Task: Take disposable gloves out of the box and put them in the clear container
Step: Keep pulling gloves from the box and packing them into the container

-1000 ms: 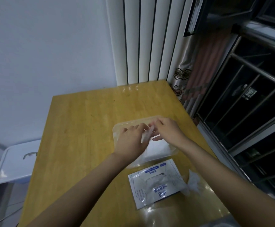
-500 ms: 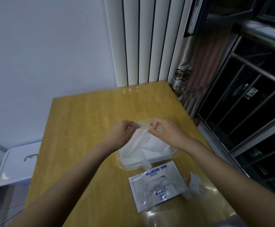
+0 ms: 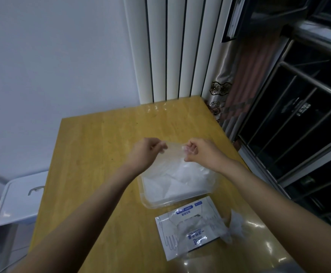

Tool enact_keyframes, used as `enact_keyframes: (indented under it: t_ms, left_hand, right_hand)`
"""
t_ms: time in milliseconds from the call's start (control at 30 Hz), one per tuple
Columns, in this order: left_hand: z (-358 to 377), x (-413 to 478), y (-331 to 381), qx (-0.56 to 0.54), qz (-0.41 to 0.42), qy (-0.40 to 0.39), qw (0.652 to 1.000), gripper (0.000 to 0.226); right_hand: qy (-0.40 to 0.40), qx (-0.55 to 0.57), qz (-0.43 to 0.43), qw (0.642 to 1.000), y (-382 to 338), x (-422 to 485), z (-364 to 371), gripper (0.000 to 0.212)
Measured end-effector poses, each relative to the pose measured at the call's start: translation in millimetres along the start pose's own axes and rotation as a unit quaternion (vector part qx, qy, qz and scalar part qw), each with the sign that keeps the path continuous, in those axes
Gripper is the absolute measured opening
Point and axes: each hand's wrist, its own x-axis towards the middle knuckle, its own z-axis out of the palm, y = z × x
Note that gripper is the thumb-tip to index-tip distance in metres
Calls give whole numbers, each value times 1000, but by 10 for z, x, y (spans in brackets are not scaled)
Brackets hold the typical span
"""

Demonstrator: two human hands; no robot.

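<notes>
Closest to us, the glove box [image 3: 189, 228] lies flat on the wooden table [image 3: 93, 154], its opening torn wide and a wisp of loose film [image 3: 233, 227] spilling out at its right side. Just beyond it, almost touching, sits the clear container [image 3: 151, 201], already lined with a pale heap of gloves [image 3: 182, 174].

Above the far end of the container our two hands hold one more glove [image 3: 173, 152] stretched between them. The left hand [image 3: 144, 152] is closed in a pinch on the glove's left edge, and the right hand [image 3: 202, 152] is closed in a pinch on its right edge, the other fingers curled in. The sheet hangs down toward the pile; whether its lower end already rests on the heap we cannot tell, since clear film blends into clear film.

We judge that we are in the placing step: a glove is out of the box and spread over the container, not yet let go. The next move calls for lowering both hands together so the thin film settles flat inside the walls, then opening both pinches. Such light film clings to skin, so we should release cleanly before returning to the box.

Farther off, a white lidded bin [image 3: 17, 200] stands beside the table on the left.
</notes>
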Motion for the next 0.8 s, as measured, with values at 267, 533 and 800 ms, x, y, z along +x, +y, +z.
enact_keyframes:
  t_ms: [267,533,800]
  left_hand:
    - [-129,-127,88,2,148,166,975,11]
    - [329,-246,-482,284,132,-36,949,18]
    - [715,-54,-656,485,87,-210,845,20]
  right_hand:
    - [276,-95,-187,938,-51,-17,2,16]
    - [-58,-187,-123,973,555,83,489,40]
    - [-275,-183,23,943,730,353,748,39]
